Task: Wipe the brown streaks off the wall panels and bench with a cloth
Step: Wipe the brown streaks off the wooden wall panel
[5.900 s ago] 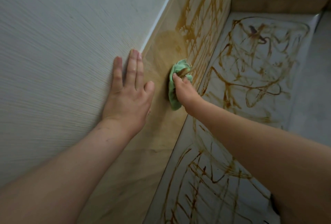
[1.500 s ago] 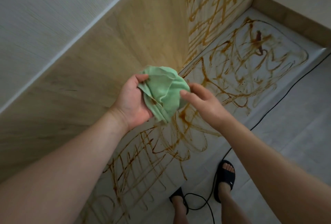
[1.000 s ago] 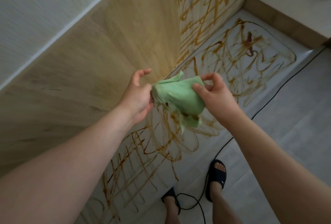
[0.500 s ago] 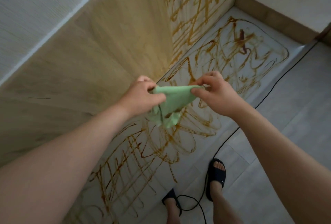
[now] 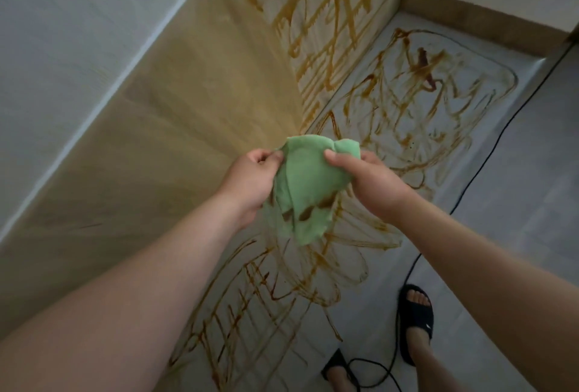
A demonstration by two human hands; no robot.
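A green cloth (image 5: pixel 305 181) with brown stains near its lower edge hangs in the air above the bench. My left hand (image 5: pixel 250 180) pinches its left top corner and my right hand (image 5: pixel 366 181) grips its right top edge. Below lies the pale bench (image 5: pixel 407 122), covered in brown streaks. The near wall panel (image 5: pixel 188 128) is tan and smeared, with only faint marks. The far wall panel (image 5: pixel 326 15) carries dense brown scribbles.
A raised wooden ledge (image 5: pixel 488 24) closes the bench at the far end, with glassware at the frame's top edge. A black cable (image 5: pixel 488 140) runs along the grey floor beside the bench. My feet in black sandals (image 5: pixel 418 313) stand near it.
Earlier my right hand rubbed the cloth on the wall while the left pressed flat on the panel. Since then both hands have lifted the cloth off and spread and turned it between them.
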